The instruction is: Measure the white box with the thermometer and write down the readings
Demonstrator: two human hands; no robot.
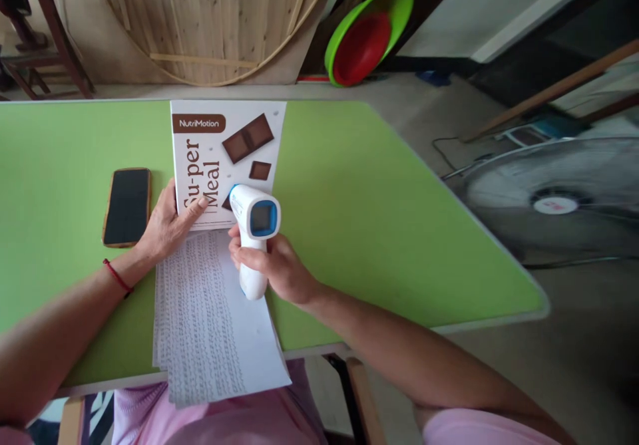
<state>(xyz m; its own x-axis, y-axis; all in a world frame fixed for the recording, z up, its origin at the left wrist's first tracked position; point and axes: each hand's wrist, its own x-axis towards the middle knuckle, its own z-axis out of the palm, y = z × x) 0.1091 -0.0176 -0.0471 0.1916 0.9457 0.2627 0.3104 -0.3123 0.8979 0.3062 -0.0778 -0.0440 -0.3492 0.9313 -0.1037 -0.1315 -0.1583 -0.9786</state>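
Note:
In my right hand (274, 269) is a white infrared thermometer (254, 269) with a blue-rimmed grey screen facing me. Its front end overlaps the lower right part of a white box (249, 116) printed with brown chocolate pieces and the words "Su-per Meal". My left hand (172, 225) grips the box's lower left corner, thumb lying on the printed face. Below the box, sheets of paper (214, 338) covered in handwriting hang slightly over the table's near edge. A dark-screened phone (128, 207) in a brown case rests left of my left hand.
The green table (379, 232) has a pale rim and an angled right end. To the right stands a large fan (554, 199) on the floor. Beyond the table are a green basin (399, 6), a red basin (362, 49), a round wooden panel (214, 19) and a dark chair (50, 52).

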